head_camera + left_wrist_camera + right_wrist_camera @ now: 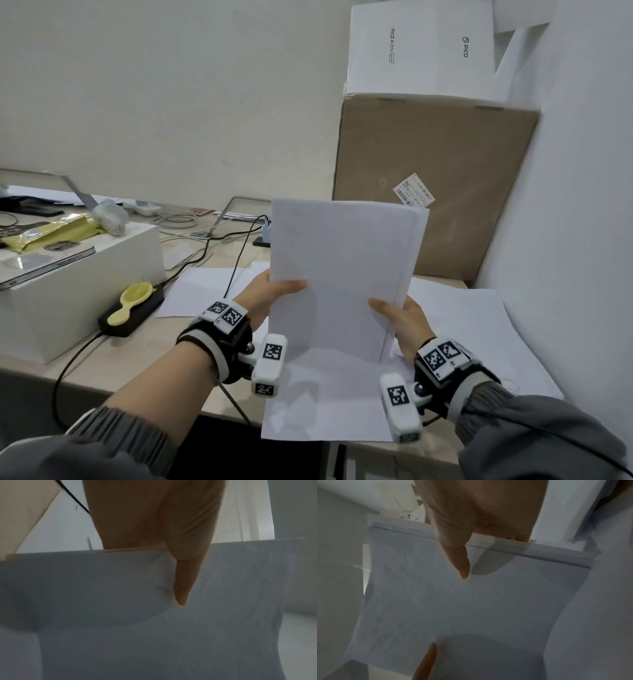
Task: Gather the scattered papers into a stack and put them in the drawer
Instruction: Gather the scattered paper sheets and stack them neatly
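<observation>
A stack of white papers (342, 274) stands upright above the desk, held at both side edges. My left hand (274, 291) pinches its left edge, thumb on the front. My right hand (397, 315) pinches the right edge the same way. The left wrist view shows the thumb on the paper stack (154, 615); the right wrist view shows the right thumb on the stack (471, 601) with the left thumb tip at the bottom. More loose white sheets (479, 335) lie flat on the desk under and right of the stack, and another sheet (202, 287) lies to the left. No drawer is in view.
A white box (78, 284) with a laptop and clutter stands at left. A black power brick (133, 311) carries a yellow brush, with cables behind it. A large cardboard box (435, 185) topped by a white box (421, 48) stands behind. A wall (565, 205) closes the right side.
</observation>
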Action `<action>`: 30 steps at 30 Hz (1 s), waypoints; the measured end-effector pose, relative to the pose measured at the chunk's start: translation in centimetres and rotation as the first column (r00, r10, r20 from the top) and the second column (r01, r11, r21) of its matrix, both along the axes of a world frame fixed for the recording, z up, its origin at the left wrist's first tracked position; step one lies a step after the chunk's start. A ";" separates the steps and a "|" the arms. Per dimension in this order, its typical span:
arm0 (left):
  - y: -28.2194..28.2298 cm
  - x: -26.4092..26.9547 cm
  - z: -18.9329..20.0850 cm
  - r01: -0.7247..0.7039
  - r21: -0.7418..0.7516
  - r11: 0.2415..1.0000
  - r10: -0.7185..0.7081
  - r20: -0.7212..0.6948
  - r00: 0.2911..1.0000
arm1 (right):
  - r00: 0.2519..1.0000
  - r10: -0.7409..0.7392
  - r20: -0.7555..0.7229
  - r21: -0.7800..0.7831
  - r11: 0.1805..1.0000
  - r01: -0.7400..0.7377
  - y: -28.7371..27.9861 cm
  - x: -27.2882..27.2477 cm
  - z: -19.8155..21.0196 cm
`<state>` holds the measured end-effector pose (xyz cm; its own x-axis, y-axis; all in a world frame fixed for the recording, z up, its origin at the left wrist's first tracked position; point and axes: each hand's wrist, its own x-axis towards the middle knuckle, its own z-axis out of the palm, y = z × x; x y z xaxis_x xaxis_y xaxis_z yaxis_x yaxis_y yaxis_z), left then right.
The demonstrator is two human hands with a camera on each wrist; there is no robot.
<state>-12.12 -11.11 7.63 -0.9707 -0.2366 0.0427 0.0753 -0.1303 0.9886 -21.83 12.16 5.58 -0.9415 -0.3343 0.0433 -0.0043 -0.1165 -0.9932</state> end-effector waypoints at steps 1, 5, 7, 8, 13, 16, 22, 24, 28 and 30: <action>0.1 0.1 0.5 0.007 -0.020 1.000 -0.007 0.000 1.000 | 1.000 0.007 -0.004 -0.013 1.000 -0.008 0.0 0.1 0.0; 0.2 -0.3 3.0 -0.017 -0.074 0.997 0.017 -0.001 1.000 | 0.999 0.031 -0.042 -0.019 0.999 -0.032 -0.9 0.1 1.5; 0.0 -0.6 3.2 -0.029 -0.056 0.998 0.029 0.006 1.000 | 0.999 0.027 -0.035 -0.027 0.999 -0.028 -1.4 0.1 1.8; -0.2 -0.6 2.8 -0.038 -0.048 0.998 0.039 0.021 0.999 | 0.999 0.038 -0.019 -0.020 0.999 -0.039 -1.6 0.1 1.5; 0.3 -0.2 -3.5 -0.126 0.015 0.992 0.121 0.183 0.976 | 0.981 0.140 0.138 0.145 0.977 -0.160 -1.6 1.1 -2.1; 1.0 -0.6 -4.4 -0.204 0.037 0.978 0.193 0.194 0.962 | 0.984 0.114 0.137 0.248 0.958 -0.146 -1.4 0.8 -2.8; 1.5 -2.5 -2.1 -0.204 0.075 0.976 0.191 0.147 0.971 | 0.997 0.028 0.073 0.326 0.944 -0.050 1.5 0.0 -2.6; 2.4 -2.7 -2.6 -0.192 0.069 0.979 0.178 0.170 0.969 | 0.999 -0.032 0.020 0.345 0.938 0.023 2.5 0.0 -2.8; 4.4 -2.8 -4.7 -0.164 -0.003 0.986 0.160 0.223 0.962 | 0.991 -0.133 -0.007 0.325 0.937 0.128 4.6 -0.5 -3.1; 5.2 -2.8 -5.2 -0.125 -0.007 0.992 0.123 0.224 0.967 | 0.985 -0.171 0.004 0.298 0.941 0.162 5.2 -0.8 -3.2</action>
<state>-14.95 -5.94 2.44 -0.9183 -0.3554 -0.1746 -0.1318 -0.1414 0.9811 -22.63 17.40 2.42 -0.9841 -0.1663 -0.0619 0.0311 0.1819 -0.9828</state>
